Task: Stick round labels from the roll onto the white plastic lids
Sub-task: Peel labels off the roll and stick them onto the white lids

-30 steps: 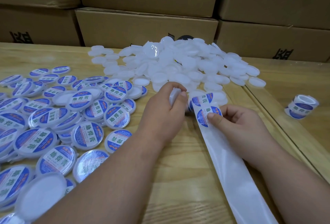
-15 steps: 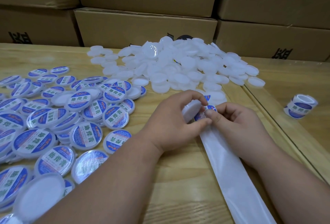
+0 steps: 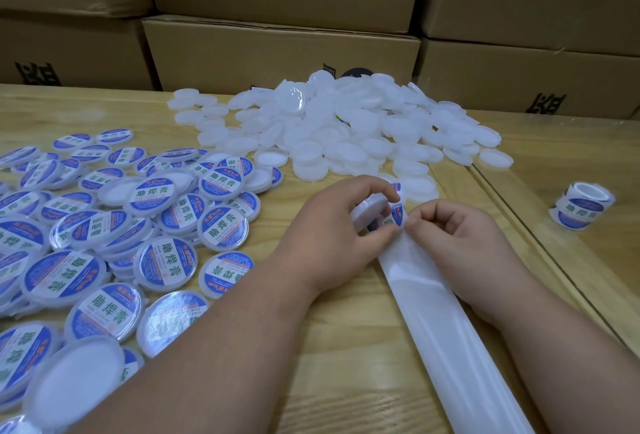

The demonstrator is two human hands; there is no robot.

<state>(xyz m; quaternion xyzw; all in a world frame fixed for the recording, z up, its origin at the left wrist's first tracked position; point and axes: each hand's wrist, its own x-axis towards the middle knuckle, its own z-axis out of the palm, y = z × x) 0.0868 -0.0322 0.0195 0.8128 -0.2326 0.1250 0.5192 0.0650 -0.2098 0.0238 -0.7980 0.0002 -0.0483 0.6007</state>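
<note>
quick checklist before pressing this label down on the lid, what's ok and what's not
1. Left hand grips a white lid: ok.
2. Right hand pinches the label at the lid: ok.
3. Label centred on the lid: cannot tell, fingers hide it.
4. Label free of the backing strip: cannot tell.
5. Unlabelled lids pile within view: ok.
6. Spare label roll on the table: ok.

Wooden table (image 3: 346, 364) under labelled lids (image 3: 166, 260), plain white lids (image 3: 346, 129), label roll (image 3: 581, 207), backing strip (image 3: 450, 347)
</note>
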